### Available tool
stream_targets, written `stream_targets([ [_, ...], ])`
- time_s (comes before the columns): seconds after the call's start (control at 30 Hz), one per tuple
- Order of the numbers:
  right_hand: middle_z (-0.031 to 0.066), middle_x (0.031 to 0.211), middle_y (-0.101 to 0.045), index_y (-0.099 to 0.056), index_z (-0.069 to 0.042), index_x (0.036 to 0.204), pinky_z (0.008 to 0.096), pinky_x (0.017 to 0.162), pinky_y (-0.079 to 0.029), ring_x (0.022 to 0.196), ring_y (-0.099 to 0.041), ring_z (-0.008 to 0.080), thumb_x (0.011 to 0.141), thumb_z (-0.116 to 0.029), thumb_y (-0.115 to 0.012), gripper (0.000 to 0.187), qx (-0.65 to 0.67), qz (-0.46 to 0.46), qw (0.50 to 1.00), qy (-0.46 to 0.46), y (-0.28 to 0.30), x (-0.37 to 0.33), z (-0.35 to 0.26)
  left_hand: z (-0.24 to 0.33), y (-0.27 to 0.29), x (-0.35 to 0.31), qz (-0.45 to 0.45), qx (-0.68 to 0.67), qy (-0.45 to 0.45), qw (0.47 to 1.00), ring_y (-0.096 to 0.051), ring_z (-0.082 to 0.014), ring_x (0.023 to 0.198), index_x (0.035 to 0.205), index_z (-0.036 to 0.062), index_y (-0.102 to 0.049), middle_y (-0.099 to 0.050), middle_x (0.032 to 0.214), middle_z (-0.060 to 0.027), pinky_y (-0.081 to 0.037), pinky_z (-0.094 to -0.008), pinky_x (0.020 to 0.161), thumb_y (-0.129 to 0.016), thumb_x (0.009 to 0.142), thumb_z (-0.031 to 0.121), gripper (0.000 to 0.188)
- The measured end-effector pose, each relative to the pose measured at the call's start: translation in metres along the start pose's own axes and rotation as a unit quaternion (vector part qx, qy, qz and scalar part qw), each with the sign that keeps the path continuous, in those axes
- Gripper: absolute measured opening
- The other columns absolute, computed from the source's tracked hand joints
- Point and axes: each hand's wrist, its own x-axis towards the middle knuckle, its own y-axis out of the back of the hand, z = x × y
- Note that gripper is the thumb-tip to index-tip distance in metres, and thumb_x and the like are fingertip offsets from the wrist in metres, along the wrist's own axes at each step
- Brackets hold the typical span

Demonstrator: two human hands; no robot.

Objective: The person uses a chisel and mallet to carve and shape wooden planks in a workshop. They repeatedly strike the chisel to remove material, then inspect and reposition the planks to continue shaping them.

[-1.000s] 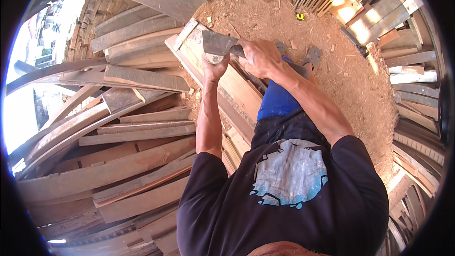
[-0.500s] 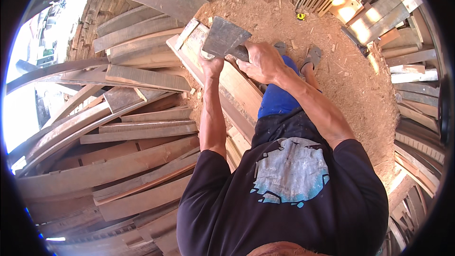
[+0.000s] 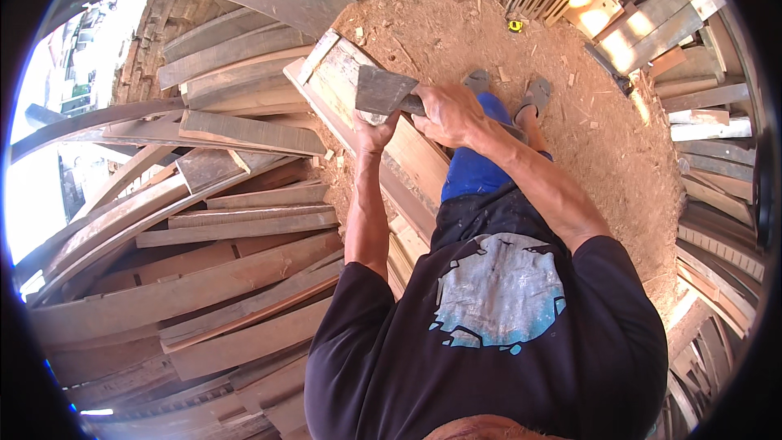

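My right hand (image 3: 450, 116) is closed round the handle of a hatchet (image 3: 383, 90) with a broad, dark metal blade. The handle's far end shows past my right wrist. My left hand (image 3: 376, 133) is just under the blade, its fingers curled up toward it and partly hidden. A small pale edge shows between those fingers and the blade; I cannot tell what it belongs to. Below both hands a long plank (image 3: 414, 147) slants from upper left down to my legs, with a short wooden strip (image 3: 318, 57) across its far end.
Stacked boards (image 3: 236, 277) fill the left side, and more lumber (image 3: 713, 155) lines the right. A yellow tape measure (image 3: 515, 26) lies on the sawdust-covered ground (image 3: 603, 171) ahead. Wood chips are scattered around my sandalled feet (image 3: 533, 98).
The hatchet blade has dropped a little nearer to me and turned flatter. My left hand has shifted slightly right and toward me; my right hand has lowered slightly.
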Motion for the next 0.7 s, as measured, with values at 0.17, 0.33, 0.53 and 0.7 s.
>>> stream_targets([
  [0.17, 0.0216, 0.086, -0.07, -0.066, -0.005, 0.113, 0.0504, 0.074, -0.053, 0.082, -0.068, 0.0414, 0.077, -0.024, -0.072, 0.041, 0.051, 0.007, 0.997, -0.06, -0.005, -0.008, 0.01, -0.015, -0.006, 0.022, 0.15, -0.078, 0.154, 0.974, -0.068, -0.0162, 0.092, 0.107, 0.0053, -0.064, -0.072, 0.104, -0.0061, -0.055, -0.0313, 0.086, -0.08, 0.078, 0.003, 0.033],
  [0.33, 0.0256, 0.093, -0.07, -0.064, 0.001, 0.11, 0.043, 0.079, -0.053, 0.09, -0.069, 0.0393, 0.084, -0.026, -0.071, 0.039, 0.137, 0.059, 0.987, -0.057, 0.021, -0.018, -0.003, -0.034, -0.012, 0.046, 0.151, -0.111, -0.046, 0.981, -0.064, -0.0121, 0.087, 0.101, 0.005, -0.061, -0.07, 0.098, -0.0046, -0.052, -0.0263, 0.08, -0.074, 0.081, -0.003, 0.025],
  [0.53, 0.0237, 0.085, -0.069, -0.066, 0.0, 0.108, 0.0449, 0.071, -0.054, 0.079, -0.068, 0.0411, 0.082, -0.024, -0.072, 0.035, 0.143, 0.145, 0.979, 0.017, 0.029, -0.014, -0.001, -0.013, 0.001, 0.054, 0.093, -0.082, 0.025, 0.992, -0.061, -0.0104, 0.081, 0.099, 0.0055, -0.061, -0.065, 0.088, -0.0005, -0.05, -0.0249, 0.075, -0.072, 0.08, 0.0, 0.022],
  [0.7, 0.0235, 0.083, -0.069, -0.065, 0.0, 0.102, 0.0463, 0.07, -0.054, 0.079, -0.068, 0.0408, 0.083, -0.029, -0.071, 0.035, 0.114, 0.149, 0.982, 0.007, 0.027, -0.006, -0.005, -0.019, 0.004, 0.043, 0.015, -0.077, 0.063, 0.995, -0.063, -0.011, 0.084, 0.099, 0.0037, -0.063, -0.068, 0.092, -0.0014, -0.052, -0.0274, 0.077, -0.073, 0.08, 0.003, 0.022],
])
